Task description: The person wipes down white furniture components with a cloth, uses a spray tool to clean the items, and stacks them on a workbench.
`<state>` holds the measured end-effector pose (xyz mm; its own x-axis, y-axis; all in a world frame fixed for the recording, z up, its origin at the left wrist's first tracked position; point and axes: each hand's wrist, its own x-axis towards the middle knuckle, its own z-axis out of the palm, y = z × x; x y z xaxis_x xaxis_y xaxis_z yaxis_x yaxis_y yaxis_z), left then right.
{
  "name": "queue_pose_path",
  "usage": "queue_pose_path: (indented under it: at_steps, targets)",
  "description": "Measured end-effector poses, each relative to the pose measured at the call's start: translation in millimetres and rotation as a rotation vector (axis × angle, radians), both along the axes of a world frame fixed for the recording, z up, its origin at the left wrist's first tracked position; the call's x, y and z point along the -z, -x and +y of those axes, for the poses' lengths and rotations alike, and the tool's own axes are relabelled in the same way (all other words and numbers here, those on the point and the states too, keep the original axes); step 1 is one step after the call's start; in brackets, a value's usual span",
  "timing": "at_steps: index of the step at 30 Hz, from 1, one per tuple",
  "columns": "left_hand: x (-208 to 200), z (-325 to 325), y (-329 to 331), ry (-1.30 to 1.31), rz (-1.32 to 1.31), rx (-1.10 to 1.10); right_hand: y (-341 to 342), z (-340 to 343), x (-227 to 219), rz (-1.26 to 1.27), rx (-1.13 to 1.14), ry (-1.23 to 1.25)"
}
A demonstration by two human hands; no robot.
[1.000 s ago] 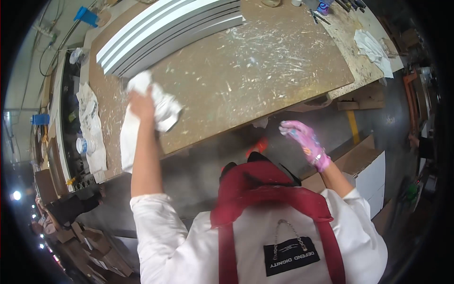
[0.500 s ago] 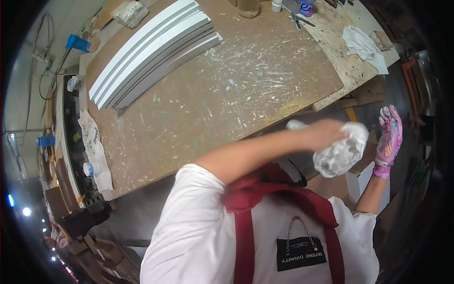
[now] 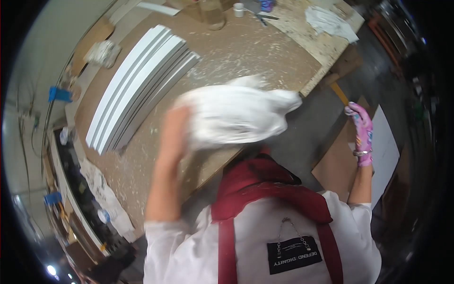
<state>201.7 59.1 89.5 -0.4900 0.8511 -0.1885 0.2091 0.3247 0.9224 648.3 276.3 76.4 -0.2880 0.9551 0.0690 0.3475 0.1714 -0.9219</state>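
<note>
My bare left hand (image 3: 176,122) is blurred by motion, gripping the left end of a white cloth (image 3: 236,113). The cloth billows out to the right, above the near edge of the brown worktable (image 3: 156,130). My right hand (image 3: 363,132) wears a pink, paint-marked glove and is raised off to the right, beyond the table. Its fingers curve loosely, with nothing seen in them. Left of the cloth, a stack of long white moulding strips (image 3: 137,87) lies on the table.
A glass jar (image 3: 211,14), a small white bottle (image 3: 238,9) and a pen-like tool (image 3: 261,20) stand or lie at the far edge. Another white cloth (image 3: 331,23) lies at the far right. A wrapped bundle (image 3: 103,53) sits far left. Cardboard (image 3: 333,158) and a white panel (image 3: 385,151) lean at right.
My left hand has swung from the right over to the table with the cloth, which has gone from bunched to spread out. My right hand's fingers have bent. The view has shifted.
</note>
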Motion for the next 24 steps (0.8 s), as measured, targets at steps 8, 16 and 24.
queue_pose_path:
  at_steps: [8, 16, 24]
  targets:
    - [122.7, -67.3, 67.0, 0.037, 0.414, -0.538, 42.3, -39.7, 42.3, -0.028, -0.143, 0.126]
    - [140.9, 205.6, -114.3, -0.303, 0.852, 0.450, -18.7, -38.5, 44.9, -0.105, -0.099, 0.100]
    - [30.8, 228.0, -221.1, -0.348, 0.327, 1.036, -66.6, -35.7, -47.5, 0.140, 0.313, -0.351]
